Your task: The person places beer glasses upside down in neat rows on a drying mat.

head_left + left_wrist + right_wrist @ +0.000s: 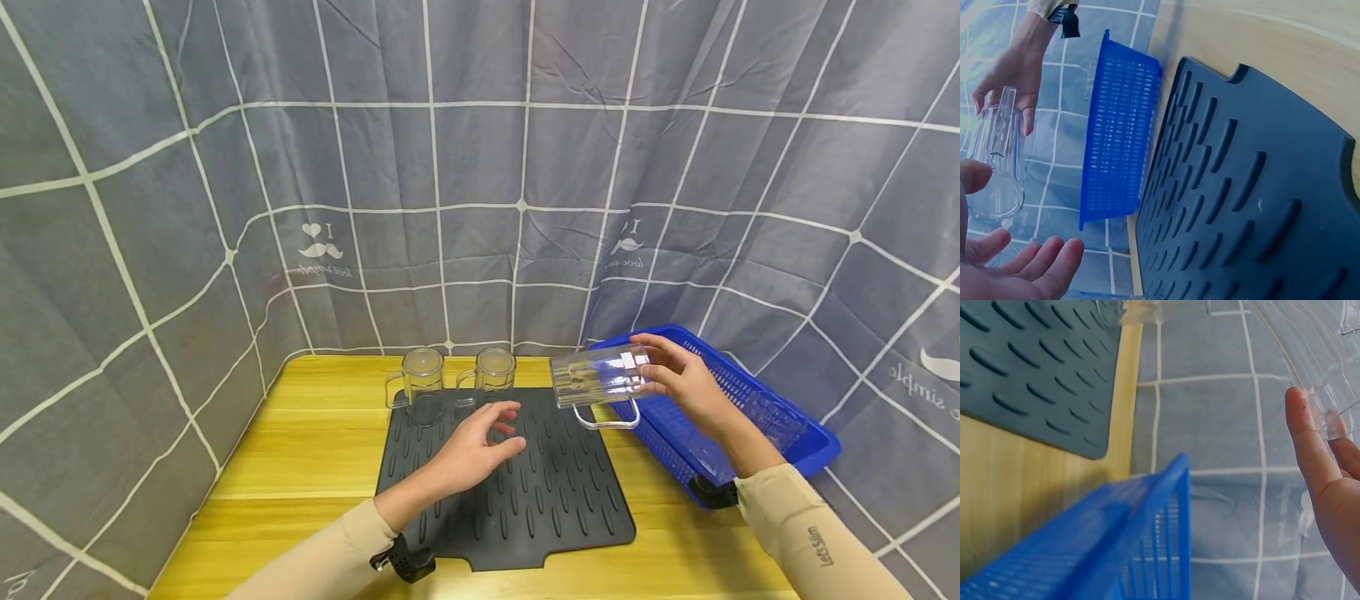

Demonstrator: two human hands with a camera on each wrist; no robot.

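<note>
Black mat on wooden table, grey gridded curtain behind

Going by the head view, we've got a grey-blue curtain wrapping round from 8 o'clock through 12 to 4, kinda creased, with a white grid all over it. We spotted a little white diamond near 1 o'clock, and a heart over a moustache print between 9 and 10, with backwards lettering under it. Our yellowish wood table shows its grain at 8.
</note>
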